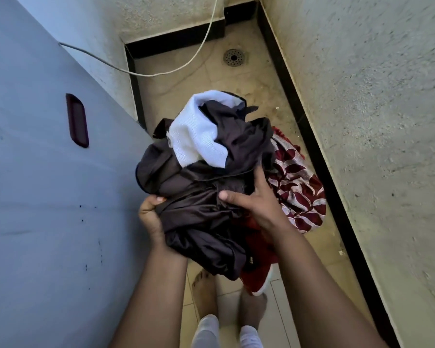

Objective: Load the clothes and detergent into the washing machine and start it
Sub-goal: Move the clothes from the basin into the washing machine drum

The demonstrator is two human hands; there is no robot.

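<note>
Below your wrists, a tail of the dark satin garment (201,244) and a red piece sag toward your bare feet (206,292). Gather those first, or they may snag or drop as you lift.

Your left hand (150,217) has its fingers curled under the bundle of clothes (211,172) and its thumb pinching the dark fabric from above, which is a sound grip. Your right hand (259,202) lies spread on top, with thumb and forefinger straight and pressing. The other fingers are hidden in the folds, so I cannot tell whether they hold anything. Slide them deeper under the load so that it is cradled rather than only pinned.

The red patterned cloth (299,187) bulges out just beyond your right fingers, so draw it in. A white towel (199,136) sits loose above your fingertips and looks likely to slip first.

Left of your left fingers is the blue-grey body I take for the washing machine (35,184), with its recessed handle (77,120). Its opening is out of view, and no detergent shows. Carry the whole bundle over as one mass.

Far past your fingertips a white cable (161,74) trails across the floor near the drain (234,57). Mind your step there.
</note>
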